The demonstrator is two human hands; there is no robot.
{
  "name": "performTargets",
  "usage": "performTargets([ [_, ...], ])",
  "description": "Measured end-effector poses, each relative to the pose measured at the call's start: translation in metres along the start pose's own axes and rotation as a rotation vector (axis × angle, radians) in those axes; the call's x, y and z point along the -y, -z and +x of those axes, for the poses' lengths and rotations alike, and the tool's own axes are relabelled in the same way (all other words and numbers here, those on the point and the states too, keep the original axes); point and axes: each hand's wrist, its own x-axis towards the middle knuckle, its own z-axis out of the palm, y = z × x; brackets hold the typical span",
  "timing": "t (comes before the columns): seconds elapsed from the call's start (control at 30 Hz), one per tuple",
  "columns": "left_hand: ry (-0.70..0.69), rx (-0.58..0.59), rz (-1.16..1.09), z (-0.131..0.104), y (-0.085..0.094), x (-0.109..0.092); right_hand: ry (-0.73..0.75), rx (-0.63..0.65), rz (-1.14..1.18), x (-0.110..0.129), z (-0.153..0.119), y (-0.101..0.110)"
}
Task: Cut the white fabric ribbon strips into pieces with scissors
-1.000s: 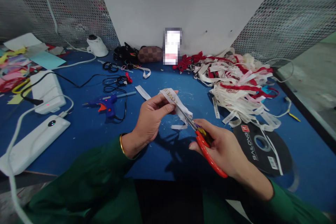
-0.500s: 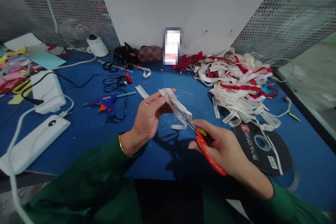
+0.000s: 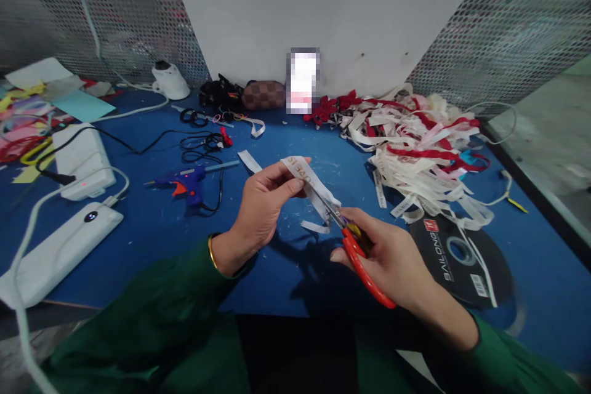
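Head view, the only one here: the job looks caught partway. A white ribbon with gold lettering (image 3: 321, 189) is held up over the middle of the blue table (image 3: 148, 277), and the blades of a pair of red-handled scissors (image 3: 369, 274) are laid along it. No cleanly parted piece can be picked out at the blades, so this ribbon is probably unfinished; whether it's been nicked at all can't be made out. A tangled heap of ribbons (image 3: 425, 148) is piled up on the right, behind the black spool (image 3: 462, 258). Over on the left, the blue hot glue gun (image 3: 187, 181) is left lying, untouched by either hand.

As for the pose, the ribbon is pinched between thumb and fingers by the left hand (image 3: 265, 206), thumb on top, forearm brought in from lower left. The scissors are gripped by the right hand (image 3: 399, 258), fingers curled round the handles, tips angled up and left toward the other hand. Something yellowish is tucked in there too, but it can't be identified.
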Motion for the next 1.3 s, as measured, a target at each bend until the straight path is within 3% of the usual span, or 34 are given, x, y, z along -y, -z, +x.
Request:
performTargets([
  [0.6, -0.003, 0.017, -0.028, -0.0001, -0.0009, 0.0010, -0.040, 0.063, 0.142, -0.0029, -0.0016, -0.0013],
  [1.3, -0.014, -0.024, -0.006, 0.0027, 0.0016, -0.0010, -0.008, 0.000, -0.012, -0.0008, -0.0008, -0.0010],
])
